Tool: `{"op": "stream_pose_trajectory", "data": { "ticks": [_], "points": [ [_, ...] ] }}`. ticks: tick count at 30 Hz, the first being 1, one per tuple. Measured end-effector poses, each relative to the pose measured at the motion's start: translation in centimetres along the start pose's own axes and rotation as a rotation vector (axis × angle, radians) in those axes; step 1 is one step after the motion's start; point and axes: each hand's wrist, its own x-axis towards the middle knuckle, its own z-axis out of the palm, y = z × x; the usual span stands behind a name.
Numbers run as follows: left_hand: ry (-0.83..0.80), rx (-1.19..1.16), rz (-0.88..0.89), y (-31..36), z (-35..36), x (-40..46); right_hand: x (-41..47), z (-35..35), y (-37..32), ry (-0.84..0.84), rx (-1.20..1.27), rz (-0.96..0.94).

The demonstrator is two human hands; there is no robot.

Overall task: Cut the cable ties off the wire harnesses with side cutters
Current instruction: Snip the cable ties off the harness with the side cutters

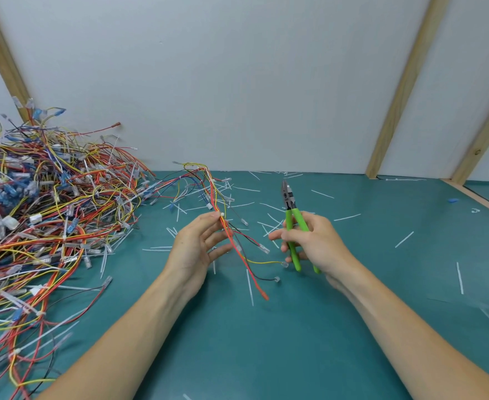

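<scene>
At about nine o'clock a big pile of wire harnesses (44, 215) is lying on the green bench (381, 284), and it is looking like a soft, tangled heap that will snag if one bundle is pulled out fast. Moving right, the left hand (197, 249) is holding up one wire harness (228, 235) near the middle of the view. Its thumb and first finger are pinching the wires just beside a small white cable tie (222, 214), and its other fingers (221, 251) are sticking out loosely. The wires are looking thin, light and floppy, with their loose ends drooping down toward six o'clock, so pinching them close to the tie is the best way to keep that spot from wobbling. The tie is looking small and hard, and I think it may jump away when it is snipped. Further right, the right hand (309, 241) is wrapping its fingers around the green handles of the side cutters (292, 217), with the metal tip pointing to twelve o'clock and well apart from the tie. The handles are looking grippy. Many cut white tie pieces (347, 217) are lying all over the bench.
</scene>
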Motion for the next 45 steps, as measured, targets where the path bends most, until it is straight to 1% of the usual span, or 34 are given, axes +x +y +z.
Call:
{"op": "stream_pose_trajectory", "data": {
  "ticks": [3, 7, 11, 14, 16, 19, 23, 27, 30, 32, 34, 36, 39, 41, 43, 45],
  "points": [
    [-0.009, -0.058, -0.040, 0.2, 0.2, -0.1, 0.1, 0.1, 0.1, 0.060, 0.010, -0.030],
    [-0.037, 0.001, -0.029, 0.1, 0.1, -0.2, -0.1, 0.0, -0.3, 0.112, 0.037, -0.073],
    [-0.163, 0.172, -0.010, -0.3, 0.5, -0.6, -0.7, 0.6, -0.9, 0.017, 0.029, -0.115],
    [-0.278, 0.348, -0.007, -1.0, 1.3, -1.1, -1.0, 1.2, -1.0, -0.054, -0.005, -0.097],
    [-0.337, 0.419, -0.007, -1.5, 1.8, -1.5, -1.0, 1.3, -0.9, -0.065, -0.029, -0.078],
    [-0.328, 0.485, 0.010, -1.8, 2.2, -1.7, -0.9, 1.1, -0.6, -0.066, -0.055, -0.073],
    [-0.303, 0.584, 0.043, -2.0, 2.2, -1.6, -0.7, 1.2, -0.3, -0.110, -0.036, -0.079],
    [-0.311, 0.612, 0.079, -2.2, 2.0, -1.5, -0.6, 1.2, 0.1, -0.105, -0.099, -0.060],
    [-0.336, 0.671, 0.065, -2.2, 1.8, -1.4, -0.6, 1.2, 0.2, -0.109, -0.140, -0.046],
    [-0.339, 0.682, 0.030, -2.0, 1.5, -1.1, -0.7, 1.2, 0.2, -0.108, -0.122, -0.038],
    [-0.286, 0.685, -0.006, -1.8, 1.1, -0.8, -0.8, 1.2, 0.0, -0.111, -0.129, -0.053],
    [-0.162, 0.655, -0.013, -1.6, 0.7, -0.5, -0.8, 1.0, -0.1, -0.124, -0.173, -0.101],
    [0.056, 0.462, -0.002, -1.3, 0.3, 0.2, -1.0, 1.0, -0.2, -0.160, -0.268, -0.166],
    [0.156, 0.297, -0.014, -0.8, 0.0, 0.6, -1.2, 1.1, -0.2, -0.220, -0.324, -0.175],
    [0.203, 0.195, -0.034, -0.4, -0.4, 0.8, -1.3, 1.2, -0.2, -0.309, -0.352, -0.157],
    [0.219, 0.168, -0.024, -0.1, -0.7, 0.7, -1.5, 1.2, -0.2, -0.365, -0.381, -0.140]
  ]
}}
